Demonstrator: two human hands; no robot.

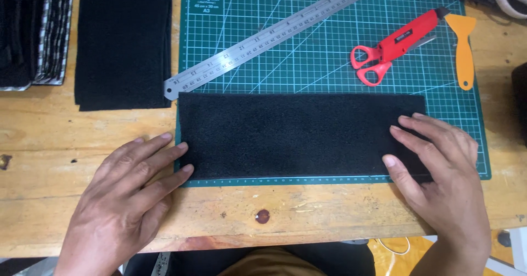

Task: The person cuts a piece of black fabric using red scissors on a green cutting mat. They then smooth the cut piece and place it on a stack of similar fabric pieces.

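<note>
- Head view: black felt strip (296, 135) lies flat along the near edge of the green cutting mat (329, 45), on the wooden table (66, 133).
- Left hand (129, 191) rests flat, fingers slightly spread, fingertips touching the strip's left end.
- Right hand (439, 166) lies flat on the strip's right end, fingers loosely together, gripping nothing.
- Steel ruler (274, 34) runs diagonally across the mat; red scissors (379, 62), red cutter (409, 37) and orange scraper (464, 45) sit at its far right corner.
- More black felt (123, 42) lies beyond the mat's left edge.

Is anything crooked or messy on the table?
Only the long steel ruler: it lies slanted across the green cutting mat, poking past its edges. The black felt rectangle sits straight.
</note>
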